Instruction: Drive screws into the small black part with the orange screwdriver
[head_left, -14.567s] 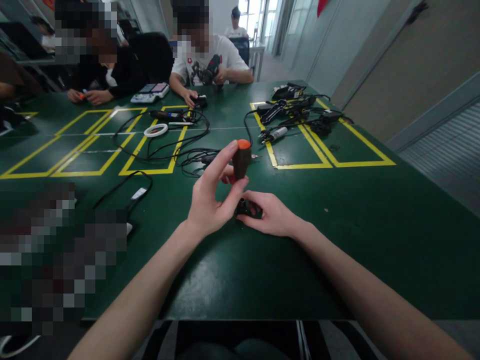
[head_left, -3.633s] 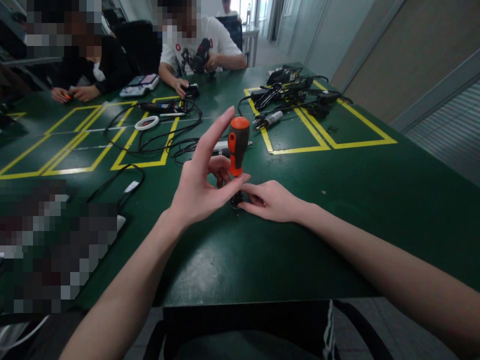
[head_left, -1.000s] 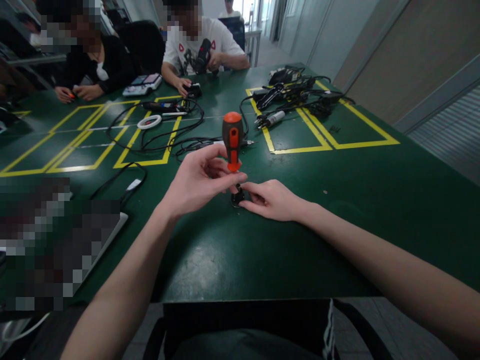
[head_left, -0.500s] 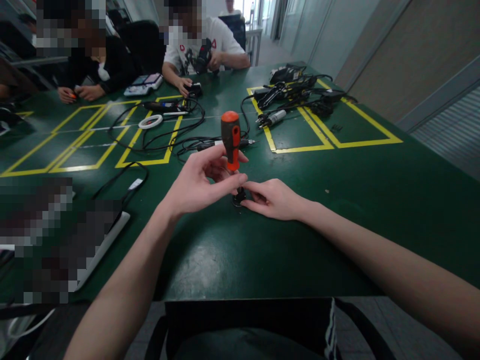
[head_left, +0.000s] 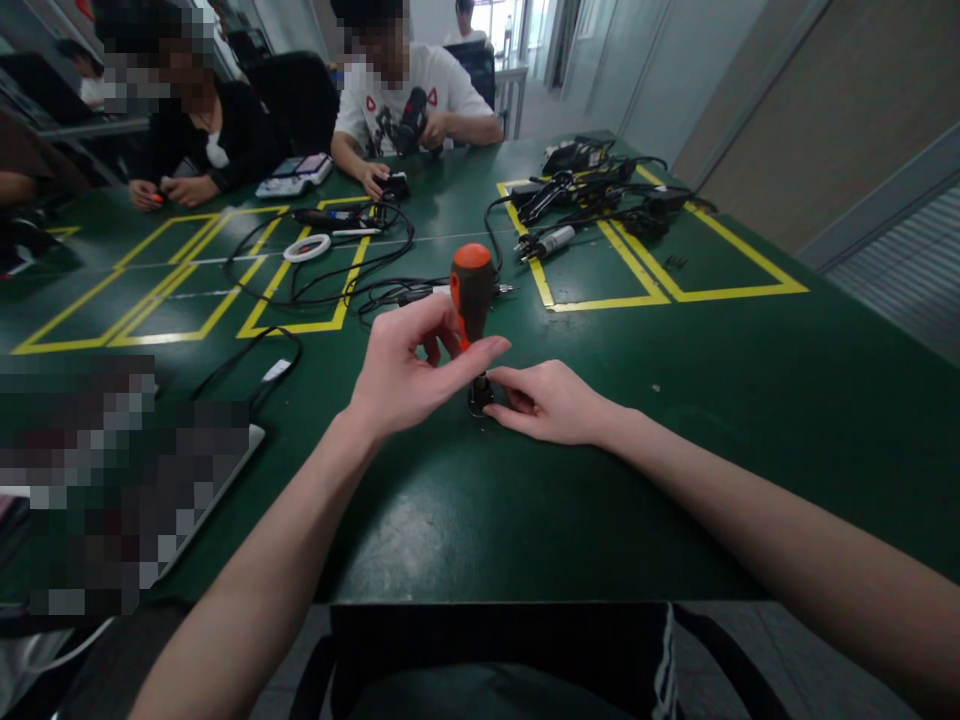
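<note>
An orange and dark-grey screwdriver (head_left: 474, 283) stands nearly upright over the green table, tip down. My left hand (head_left: 409, 370) is around the lower handle, its thumb across the near side and its fingertips partly hidden behind the handle. Below, a small black round part (head_left: 479, 401) rests on the tabletop under the screwdriver's shaft. With thumb and forefinger, my right hand (head_left: 553, 402) pinches that part from the right. Where exactly the tip meets the part is too small to make out.
Yellow tape marks boxes on the table (head_left: 600, 480). Corded tools and cables (head_left: 592, 190) pile up at the back right. A white ring (head_left: 307, 248) lies back left, and a blurred-out device (head_left: 195, 480) is at the left. Across the table, a person (head_left: 442, 95) holds a power tool.
The screwdriver handle has tipped slightly to the right. My left hand's thumb and fingers have shifted around it. The right hand stays at the black part, and the view has shifted a little.
</note>
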